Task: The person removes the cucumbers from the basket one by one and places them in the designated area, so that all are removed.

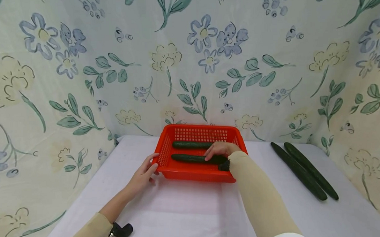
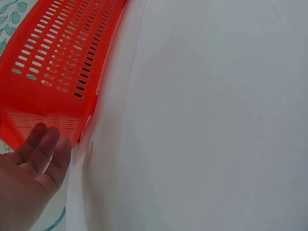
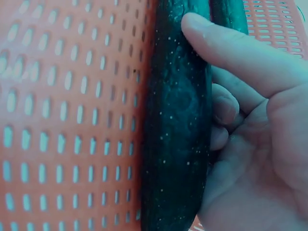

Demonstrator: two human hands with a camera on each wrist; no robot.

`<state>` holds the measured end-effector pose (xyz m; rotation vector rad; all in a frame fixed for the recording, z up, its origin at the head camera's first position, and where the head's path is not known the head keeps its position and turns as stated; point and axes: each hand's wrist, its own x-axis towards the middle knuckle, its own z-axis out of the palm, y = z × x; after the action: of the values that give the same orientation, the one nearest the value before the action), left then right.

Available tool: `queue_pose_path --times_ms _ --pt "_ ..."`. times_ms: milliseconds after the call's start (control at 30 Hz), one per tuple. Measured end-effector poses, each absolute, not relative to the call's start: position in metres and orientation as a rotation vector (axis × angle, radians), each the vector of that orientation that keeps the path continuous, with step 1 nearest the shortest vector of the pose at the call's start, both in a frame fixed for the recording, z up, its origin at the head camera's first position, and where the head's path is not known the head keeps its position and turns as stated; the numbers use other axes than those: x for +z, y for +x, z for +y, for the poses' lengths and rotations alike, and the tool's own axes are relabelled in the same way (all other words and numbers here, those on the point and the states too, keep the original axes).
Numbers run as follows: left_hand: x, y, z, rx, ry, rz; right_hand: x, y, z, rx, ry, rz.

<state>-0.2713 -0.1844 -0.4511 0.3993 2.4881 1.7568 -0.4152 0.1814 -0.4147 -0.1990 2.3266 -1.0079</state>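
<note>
A red plastic basket (image 1: 195,176) with slotted walls stands on the table. My left hand (image 1: 145,170) holds its left end at the rim, and several fingers (image 2: 60,161) show against the outside of the end wall in the left wrist view. Inside lie two long dark green cucumbers, one behind the other. My right hand (image 1: 220,150) reaches in over the right side and grips the nearer cucumber (image 1: 188,158). Its thumb lies along the cucumber (image 3: 178,125) and its fingers curl behind it. The far cucumber (image 1: 191,145) is partly hidden by this hand.
Two more cucumbers lie side by side on the table to the right, an outer one (image 1: 311,170) and an inner one (image 1: 297,170). A white cloth (image 1: 187,216) covers the table. Flowered fabric (image 1: 188,69) hangs behind and at both sides.
</note>
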Motion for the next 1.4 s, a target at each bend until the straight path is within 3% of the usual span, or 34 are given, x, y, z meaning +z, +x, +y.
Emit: queue_pose_path --times_ms 833,1400 --pt "-0.451 -0.272 -0.185 1.743 0.404 2.488 -0.413 -0.415 0.175 -0.971 -0.263 2.321" --pt "-0.452 -0.271 -0.185 1.765 0.386 2.483 -0.379 -0.426 0.181 -1.073 -0.422 2.394"
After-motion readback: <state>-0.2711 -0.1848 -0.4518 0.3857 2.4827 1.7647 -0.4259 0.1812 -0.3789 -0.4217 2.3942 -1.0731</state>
